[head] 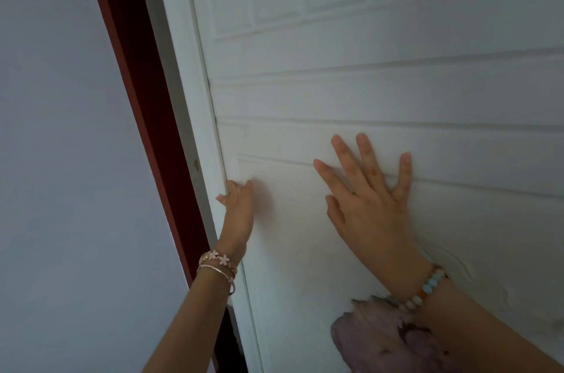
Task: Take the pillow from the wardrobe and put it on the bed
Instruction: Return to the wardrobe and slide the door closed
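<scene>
Head view, tilted: one white panelled wardrobe door fills most of the frame, and its long axis leans from lower centre to upper left. Its raised mouldings run as near-level bands across it. Two bare hands are on it. One left hand reaches to the door's left edge, its fingers curled round that edge and the thumb lying on the front face, so it grips the edge itself. One right hand lies flat against the door's lower panel, all five fingers spread wide and pointing up, palm pressed to the surface, holding nothing.

Bracelets can be counted at the wrists: on the left wrist a flower-link bracelet and thin silver bangles, whose exact number cannot be told; on the right wrist one beaded bracelet with pale blue and cream beads.

Left of the door's edge run one white frame strip, one dark red strip and then a plain pale wall.

Near the door's bottom edge, under the right forearm, one dull mauve soft mass shows; whether it is the pillow cannot be told, nor which way it points.
</scene>
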A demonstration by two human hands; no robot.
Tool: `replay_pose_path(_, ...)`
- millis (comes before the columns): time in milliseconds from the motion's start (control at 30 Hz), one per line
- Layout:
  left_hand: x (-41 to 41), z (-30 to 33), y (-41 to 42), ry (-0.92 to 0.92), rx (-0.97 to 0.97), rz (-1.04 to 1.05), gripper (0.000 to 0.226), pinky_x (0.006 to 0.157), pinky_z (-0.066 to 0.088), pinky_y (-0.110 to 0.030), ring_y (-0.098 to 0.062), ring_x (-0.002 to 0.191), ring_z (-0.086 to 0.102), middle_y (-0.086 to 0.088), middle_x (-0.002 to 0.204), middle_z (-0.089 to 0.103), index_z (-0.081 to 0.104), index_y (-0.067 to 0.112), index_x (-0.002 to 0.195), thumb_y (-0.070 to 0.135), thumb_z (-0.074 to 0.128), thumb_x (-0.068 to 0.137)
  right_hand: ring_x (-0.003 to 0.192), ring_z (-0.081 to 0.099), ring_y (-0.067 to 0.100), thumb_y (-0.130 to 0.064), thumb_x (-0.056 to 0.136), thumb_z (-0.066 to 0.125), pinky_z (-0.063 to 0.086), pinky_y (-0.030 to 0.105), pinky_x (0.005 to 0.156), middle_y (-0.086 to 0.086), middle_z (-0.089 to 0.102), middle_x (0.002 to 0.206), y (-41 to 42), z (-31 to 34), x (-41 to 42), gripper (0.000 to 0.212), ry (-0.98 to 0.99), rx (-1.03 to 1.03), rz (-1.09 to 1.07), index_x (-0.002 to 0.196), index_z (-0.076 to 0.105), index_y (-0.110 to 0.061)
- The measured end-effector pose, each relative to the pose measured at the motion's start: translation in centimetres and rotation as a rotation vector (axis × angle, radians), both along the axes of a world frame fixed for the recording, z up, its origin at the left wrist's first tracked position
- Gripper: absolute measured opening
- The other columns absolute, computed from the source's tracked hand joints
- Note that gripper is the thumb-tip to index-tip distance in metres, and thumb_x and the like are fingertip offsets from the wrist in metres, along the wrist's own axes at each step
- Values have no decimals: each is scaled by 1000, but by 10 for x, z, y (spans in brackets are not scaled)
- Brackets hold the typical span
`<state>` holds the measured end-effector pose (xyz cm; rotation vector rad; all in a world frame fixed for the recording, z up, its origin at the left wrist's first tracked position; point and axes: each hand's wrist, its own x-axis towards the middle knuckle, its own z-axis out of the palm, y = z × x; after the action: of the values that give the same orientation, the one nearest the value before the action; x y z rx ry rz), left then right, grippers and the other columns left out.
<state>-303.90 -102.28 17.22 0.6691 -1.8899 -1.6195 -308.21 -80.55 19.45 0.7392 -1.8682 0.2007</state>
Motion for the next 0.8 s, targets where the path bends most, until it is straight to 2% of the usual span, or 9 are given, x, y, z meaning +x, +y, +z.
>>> replay_pose_path(67,-6,4,-9,-3,17,55,74,120,8,-54,-25,155,-5,-3,165,-27,1,28,160,56,37,101,154,17,28,-27,88,67,-7,64,118,2,25,166,0,-1,0,58,-2,-8,6,144,53,-29)
replay_pose_path(167,-14,-1,-18,-79,76,113,71,122,12,-55,-29,154,6,-7,169,-10,8,21,160,51,34,101,154,15,28,-26,88,66,-7,63,118,2,23,166,-10,0,1,57,-5,15,24,143,53,-30)
replay_pose_path(267,-18,-12,-18,-44,145,42,78,123,7,-53,-21,155,-2,1,170,-8,-7,30,159,64,28,98,154,14,29,-26,90,65,-8,63,118,2,21,167,-25,2,1,55,-11,35,28,143,52,-30)
replay_pose_path(367,-21,-8,-32,-25,201,90,79,123,5,-56,-27,155,1,-4,170,-5,-14,32,157,66,27,98,154,14,29,-26,91,64,-8,62,118,2,20,167,-39,4,3,56,-22,65,22,144,51,-32)
replay_pose_path(533,-12,-5,-72,-18,288,105,76,124,6,-53,-24,155,7,3,170,4,-1,32,160,66,27,98,152,21,25,-20,88,68,0,55,121,2,27,165,-47,4,3,57,-14,94,54,143,55,-28)
replay_pose_path(800,-1,1,-89,43,317,134,68,124,8,-50,-21,154,10,1,169,10,11,26,160,59,26,102,150,28,25,-18,88,69,14,49,121,4,31,162,-54,-3,-1,58,20,126,94,143,55,-23)
